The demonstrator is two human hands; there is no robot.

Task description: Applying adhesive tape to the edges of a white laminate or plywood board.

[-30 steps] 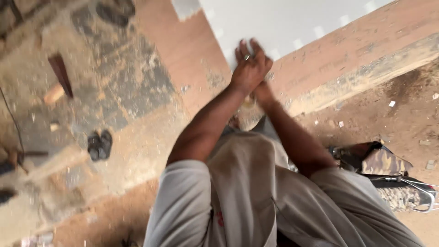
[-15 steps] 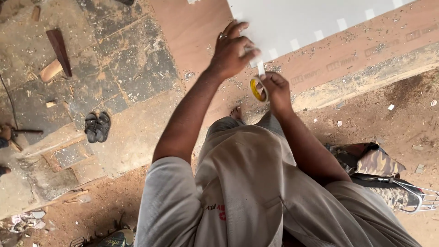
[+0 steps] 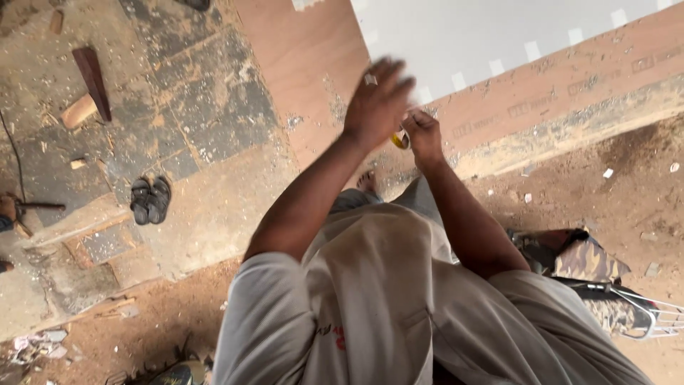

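One yellow tape roll [image 3: 400, 140]: your right hand [image 3: 423, 135] holds it, fingers curled round it, at the white panel [image 3: 484, 36] edge. Your left hand [image 3: 376, 105]: blurred, fingers spread. Two sandals [image 3: 149, 200] on floor.

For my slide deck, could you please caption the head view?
Left hand raised beside right hand gripping a yellow tape roll over a white sheet.

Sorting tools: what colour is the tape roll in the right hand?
Yellow, seen in the head view: tape roll held by the right hand.

Dusty floor [image 3: 214, 214] bears sandals [image 3: 149, 200], plywood sheet [image 3: 299, 64].
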